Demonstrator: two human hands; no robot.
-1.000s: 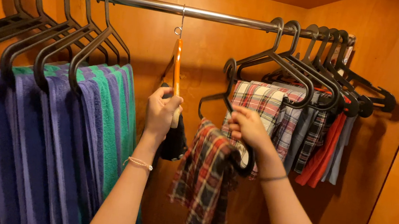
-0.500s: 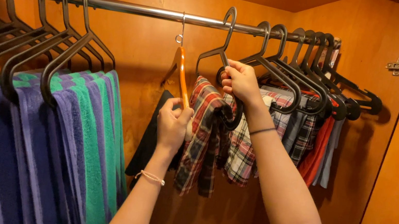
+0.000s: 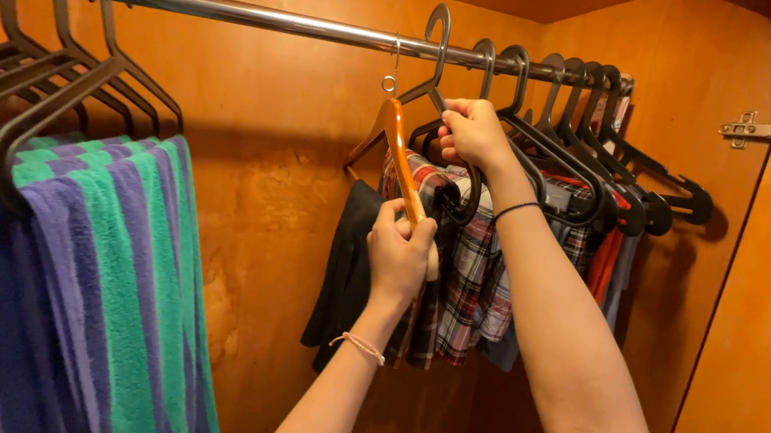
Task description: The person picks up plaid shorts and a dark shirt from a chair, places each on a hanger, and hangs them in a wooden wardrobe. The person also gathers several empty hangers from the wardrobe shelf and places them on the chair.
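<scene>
Shiny chrome metal rail (image 3: 263, 17), matt black plastic hangers (image 3: 560, 120), glossy orange varnished wood hanger (image 3: 399, 148) w/ metal hook, soft woven plaid cloth (image 3: 467, 278), fuzzy terry striped towels (image 3: 74, 283), smooth lacquered wood wardrobe walls (image 3: 270, 180), dull metal hinge (image 3: 765, 127)

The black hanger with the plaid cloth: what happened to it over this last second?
The right hand lifted the black hanger up and hooked it on the rail. The left hand slid the wooden hanger rightward beside it. Both grips and the striped towels are unchanged.
</scene>
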